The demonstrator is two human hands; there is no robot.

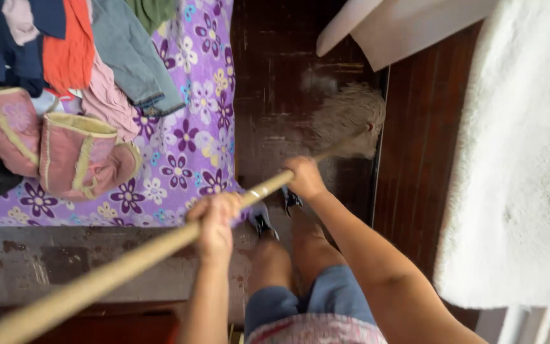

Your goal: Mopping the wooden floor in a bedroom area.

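Both hands, left hand (214, 220) and right hand (305, 178), closed firmly around a long wooden broom handle (128, 258), its bristle head (349, 118) on the dark floor (275, 95) ahead; short, low strokes would suit.

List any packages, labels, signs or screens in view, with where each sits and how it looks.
None in view: no package, sign or screen.
Nearest to a label: a pale band wrapped round the wooden broom handle, between the left hand and the right hand; any print is too small to tell.

clothes pile (77, 57) on bedsheet (192, 127), left of broom head (351, 118)
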